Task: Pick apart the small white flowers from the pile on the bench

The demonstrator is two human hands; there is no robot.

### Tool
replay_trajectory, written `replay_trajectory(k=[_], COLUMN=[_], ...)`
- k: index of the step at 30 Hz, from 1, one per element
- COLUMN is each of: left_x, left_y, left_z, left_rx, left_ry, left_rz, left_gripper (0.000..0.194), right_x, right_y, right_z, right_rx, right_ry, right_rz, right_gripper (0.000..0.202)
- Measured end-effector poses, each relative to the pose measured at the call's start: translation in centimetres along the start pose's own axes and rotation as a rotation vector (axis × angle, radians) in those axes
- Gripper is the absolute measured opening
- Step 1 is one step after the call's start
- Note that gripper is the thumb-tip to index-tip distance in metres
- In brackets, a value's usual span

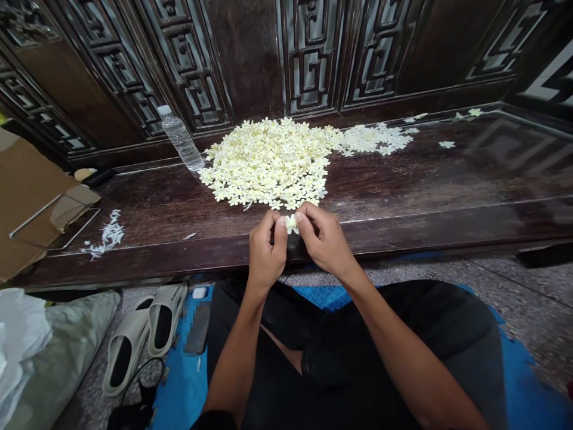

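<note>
Between my two hands, a small cream-white flower is held up just over the front edge of the dark wooden bench. My left hand pinches its left side with thumb and forefinger. On the right side, the thumb and forefinger of my right hand close on it too. Just beyond the fingertips spreads a large heap of similar pale flowers. A flatter patch of whiter flowers trails off from it to the right. Whether the flowers are real or artificial I cannot tell.
A clear plastic bottle leans left of the heap. Thin white pieces lie beside a cardboard box with a wire handle. Carved panels rise behind. Below are slippers, a phone and a blue mat.
</note>
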State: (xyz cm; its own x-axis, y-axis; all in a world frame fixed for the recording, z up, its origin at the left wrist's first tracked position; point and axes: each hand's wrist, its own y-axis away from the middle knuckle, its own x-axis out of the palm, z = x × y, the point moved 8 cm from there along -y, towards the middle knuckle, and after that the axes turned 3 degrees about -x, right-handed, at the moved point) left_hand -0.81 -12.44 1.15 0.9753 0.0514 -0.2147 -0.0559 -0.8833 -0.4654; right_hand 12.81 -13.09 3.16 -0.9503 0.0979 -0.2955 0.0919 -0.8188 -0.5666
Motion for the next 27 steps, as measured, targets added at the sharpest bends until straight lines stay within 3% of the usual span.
replay_trajectory(k=[9, 20, 27], left_x=[-0.7, -1.1, -0.9], left_y=[-0.2, -0.4, -0.5], left_z=[1.3, 0.6, 0.8], left_rx=[-0.125, -0.115, -0.115], left_ry=[0.078, 0.086, 0.105], left_rz=[-0.093, -0.124, -0.121], left_gripper=[0.051, 0.052, 0.052], right_x=[0.5, 0.5, 0.1], right_y=[-0.5, -0.5, -0.5], right_z=[-1.0, -0.8, -1.3], right_rx=[0.086, 0.066, 0.08], right_ry=[-0.308, -0.308, -0.229], right_rz=[0.086, 0.14, 0.047], right_gripper=[0.045, 0.036, 0.034])
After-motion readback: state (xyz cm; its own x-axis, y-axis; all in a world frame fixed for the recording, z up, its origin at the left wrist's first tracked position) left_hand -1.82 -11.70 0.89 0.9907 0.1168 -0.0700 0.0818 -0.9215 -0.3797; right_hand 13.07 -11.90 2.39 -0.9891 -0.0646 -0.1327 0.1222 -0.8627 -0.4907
